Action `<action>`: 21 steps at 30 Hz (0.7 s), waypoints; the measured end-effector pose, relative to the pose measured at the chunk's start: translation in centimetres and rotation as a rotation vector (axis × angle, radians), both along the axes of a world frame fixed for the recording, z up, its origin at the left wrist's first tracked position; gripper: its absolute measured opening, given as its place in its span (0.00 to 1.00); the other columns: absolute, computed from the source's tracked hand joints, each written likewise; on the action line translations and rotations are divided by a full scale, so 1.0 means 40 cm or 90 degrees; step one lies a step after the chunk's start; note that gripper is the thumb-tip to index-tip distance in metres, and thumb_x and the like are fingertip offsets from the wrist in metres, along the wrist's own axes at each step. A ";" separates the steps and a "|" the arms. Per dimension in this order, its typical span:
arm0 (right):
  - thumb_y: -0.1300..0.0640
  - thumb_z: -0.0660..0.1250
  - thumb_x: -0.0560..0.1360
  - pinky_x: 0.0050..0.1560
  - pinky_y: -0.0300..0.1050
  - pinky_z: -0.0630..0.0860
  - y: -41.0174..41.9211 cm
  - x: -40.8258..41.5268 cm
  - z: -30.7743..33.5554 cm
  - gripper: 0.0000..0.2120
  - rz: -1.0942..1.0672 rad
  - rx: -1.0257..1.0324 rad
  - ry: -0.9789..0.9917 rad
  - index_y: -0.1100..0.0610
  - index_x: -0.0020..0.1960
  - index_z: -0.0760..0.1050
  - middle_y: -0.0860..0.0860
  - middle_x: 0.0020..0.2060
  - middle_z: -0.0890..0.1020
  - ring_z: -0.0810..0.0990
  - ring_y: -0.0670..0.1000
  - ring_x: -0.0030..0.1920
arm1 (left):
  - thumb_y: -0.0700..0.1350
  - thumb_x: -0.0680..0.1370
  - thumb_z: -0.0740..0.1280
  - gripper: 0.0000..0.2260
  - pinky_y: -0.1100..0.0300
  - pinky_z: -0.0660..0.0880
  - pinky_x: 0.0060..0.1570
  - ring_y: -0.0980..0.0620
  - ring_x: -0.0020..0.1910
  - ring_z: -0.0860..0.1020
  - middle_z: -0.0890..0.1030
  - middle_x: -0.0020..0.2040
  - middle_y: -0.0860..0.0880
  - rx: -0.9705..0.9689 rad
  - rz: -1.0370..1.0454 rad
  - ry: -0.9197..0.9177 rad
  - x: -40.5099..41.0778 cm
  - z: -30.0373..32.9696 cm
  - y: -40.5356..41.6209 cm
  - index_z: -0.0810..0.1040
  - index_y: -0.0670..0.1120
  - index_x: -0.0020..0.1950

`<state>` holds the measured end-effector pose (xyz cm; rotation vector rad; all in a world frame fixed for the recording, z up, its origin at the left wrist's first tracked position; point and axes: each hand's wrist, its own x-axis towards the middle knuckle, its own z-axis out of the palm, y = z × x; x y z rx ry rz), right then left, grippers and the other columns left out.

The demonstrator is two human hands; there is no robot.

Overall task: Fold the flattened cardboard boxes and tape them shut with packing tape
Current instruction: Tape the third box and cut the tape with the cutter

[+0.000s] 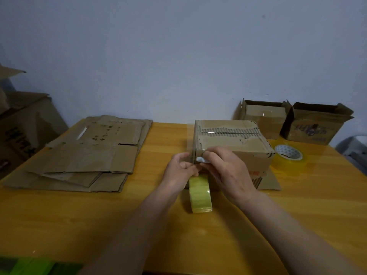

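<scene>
the box (232, 143) sits at the middle of the surface (99, 215), its top flaps folded down with tape along the seam. the left hand (181, 169) pinches the tape strip at the box's near corner, the roll (199, 193) hanging just below. the right hand (222, 165) curls round a small white thing, likely a cutter, at the strip. so this box looks nearly sealed. at 10 o'clock a stack of flat boxes (87, 153) waits unfolded. at 2 o'clock two boxes (294, 122) stand open on top, a spare roll (289, 154) near them.
</scene>
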<state>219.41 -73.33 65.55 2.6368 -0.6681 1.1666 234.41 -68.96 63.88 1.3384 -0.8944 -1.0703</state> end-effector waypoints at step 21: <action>0.51 0.57 0.79 0.33 0.39 0.60 -0.023 -0.084 -0.010 0.12 -0.153 0.055 0.029 0.58 0.41 0.70 0.51 0.37 0.72 0.69 0.50 0.34 | 0.39 0.72 0.74 0.23 0.52 0.74 0.60 0.52 0.41 0.81 0.82 0.35 0.50 0.037 0.023 -0.022 0.005 -0.015 0.016 0.70 0.44 0.65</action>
